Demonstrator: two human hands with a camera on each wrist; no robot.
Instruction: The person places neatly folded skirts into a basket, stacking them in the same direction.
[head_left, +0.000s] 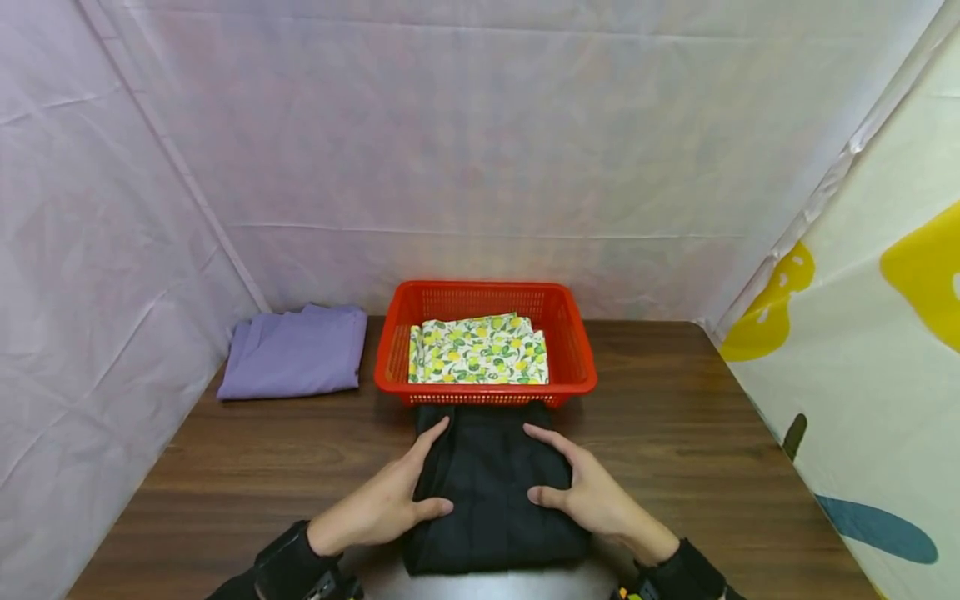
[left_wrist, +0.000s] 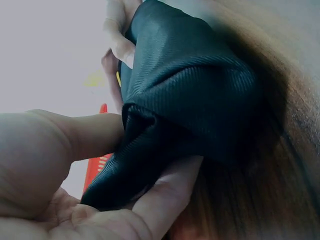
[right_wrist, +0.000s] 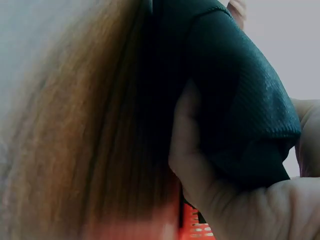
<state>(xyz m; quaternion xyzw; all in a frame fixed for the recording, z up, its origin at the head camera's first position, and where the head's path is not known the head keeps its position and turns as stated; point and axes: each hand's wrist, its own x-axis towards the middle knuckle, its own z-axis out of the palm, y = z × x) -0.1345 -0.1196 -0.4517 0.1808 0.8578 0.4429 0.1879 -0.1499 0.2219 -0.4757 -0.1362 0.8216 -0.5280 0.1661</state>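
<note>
A folded black cloth point(head_left: 495, 508) with a ribbed weave lies close over the table in front of the red basket. My left hand point(head_left: 382, 504) grips its left side, thumb on top; in the left wrist view, fingers point(left_wrist: 172, 192) reach beneath the fold. On the opposite side my right hand point(head_left: 596, 496) holds the cloth the same way, and the right wrist view shows a finger point(right_wrist: 186, 130) under its edge. The far end of the black cloth meets the near side of the basket in the head view.
Inside the red plastic basket point(head_left: 581, 350) lies a folded lemon-print cloth point(head_left: 483, 354). To the basket's left, a folded purple cloth point(head_left: 296, 354) sits at the back of the wooden table point(head_left: 667, 417). White fabric walls point(head_left: 487, 150) stand behind and at both sides.
</note>
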